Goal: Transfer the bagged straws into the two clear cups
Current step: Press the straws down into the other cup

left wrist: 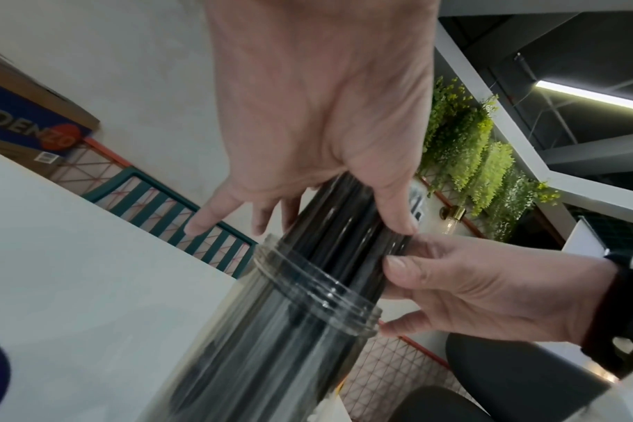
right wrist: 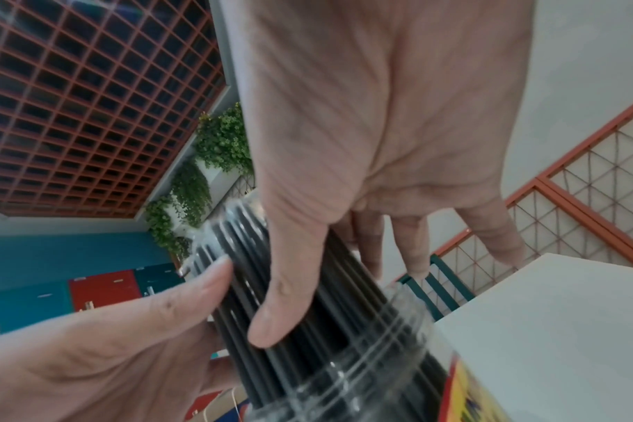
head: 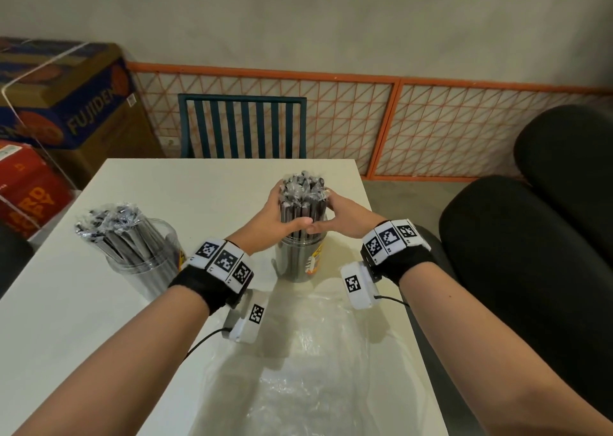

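Cupping a bundle of straws [head: 302, 203] between both hands, you have its lower ends already inside the right cup [head: 300, 265], which stands upright on the table [head: 99, 319]. Your left hand [head: 275, 223] curls round the bundle's left side and your right hand [head: 341, 220] round its right, the two thumbs meeting in front just above the rim. The left wrist view shows your left thumb [left wrist: 394, 211] pressed on the dark straws [left wrist: 344, 217] above the threaded mouth of the cup [left wrist: 318, 291], with the other fingers reaching round the far side. The right wrist view shows the same grip mirrored, your right hand [right wrist: 362, 142] wrapped round the straws [right wrist: 329, 302].

At left, the second cup [head: 146, 263] is already full, its wrapped straws [head: 109, 226] leaning and fanned out at the top. The bag [head: 298, 369] lies flat and crumpled on the table nearest you, and no straws can be made out in it.

Judged from this, the transfer is nearly done: one cup loaded, the last bundle partly seated in the other. What seems left is to lower the bundle to the bottom and let go. The straws stand well above the rim, so they may splay once freed.
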Demonstrator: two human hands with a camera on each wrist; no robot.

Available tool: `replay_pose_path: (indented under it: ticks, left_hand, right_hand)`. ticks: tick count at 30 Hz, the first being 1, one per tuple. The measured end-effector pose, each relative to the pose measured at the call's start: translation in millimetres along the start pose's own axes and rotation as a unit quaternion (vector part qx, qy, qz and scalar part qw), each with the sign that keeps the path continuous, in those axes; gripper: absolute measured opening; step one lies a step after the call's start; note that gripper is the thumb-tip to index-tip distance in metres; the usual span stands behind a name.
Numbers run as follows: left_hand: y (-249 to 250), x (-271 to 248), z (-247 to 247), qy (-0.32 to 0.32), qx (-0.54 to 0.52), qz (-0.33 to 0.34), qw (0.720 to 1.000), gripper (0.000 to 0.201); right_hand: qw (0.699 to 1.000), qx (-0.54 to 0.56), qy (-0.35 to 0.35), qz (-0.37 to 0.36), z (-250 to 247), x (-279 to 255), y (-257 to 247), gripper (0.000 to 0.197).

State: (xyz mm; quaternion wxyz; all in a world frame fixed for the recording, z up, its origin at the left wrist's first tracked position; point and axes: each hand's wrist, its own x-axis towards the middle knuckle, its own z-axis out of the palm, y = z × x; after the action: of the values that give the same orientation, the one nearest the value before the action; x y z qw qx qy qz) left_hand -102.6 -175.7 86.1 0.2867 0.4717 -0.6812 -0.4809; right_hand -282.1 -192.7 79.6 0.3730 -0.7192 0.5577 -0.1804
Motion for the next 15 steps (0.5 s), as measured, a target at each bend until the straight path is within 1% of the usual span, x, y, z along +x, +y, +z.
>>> replay_pose_path:
  ticks: [3, 5, 8, 10, 12, 15]
  left_hand:
    - [-2, -5, -1, 0.006, 0.011, -0.021, 1.000, 0.089]
    - [-3, -8, -3, 0.006, 0.018, -0.049, 0.999, 0.095]
    - [-7, -12, -7, 0.005, 0.035, -0.090, 0.995, 0.101]
    - [-10, -16, -10, 0.002, 0.049, -0.112, 0.993, 0.100]
    - [-11, -22, -10, 0.002, 0.058, -0.127, 0.990, 0.096]
    - [-17, -34, -12, 0.019, 0.067, -0.155, 0.985, 0.087]
  right_hand:
    - [1.000, 0.009, 0.004, 0.013, 1, -8, 0, 0.081]
    - [1.000, 0.015, 0.002, 0.018, 2, -12, 0, 0.081]
    - [0.999, 0.017, 0.001, 0.033, 4, -16, 4, 0.089]
    - [0.998, 0.006, 0.001, 0.057, 4, -19, 3, 0.094]
    - [0.995, -0.010, 0.001, 0.097, 3, -24, 1, 0.097]
    - [0.987, -0.047, 0.040, 0.148, 2, -41, 0, 0.092]
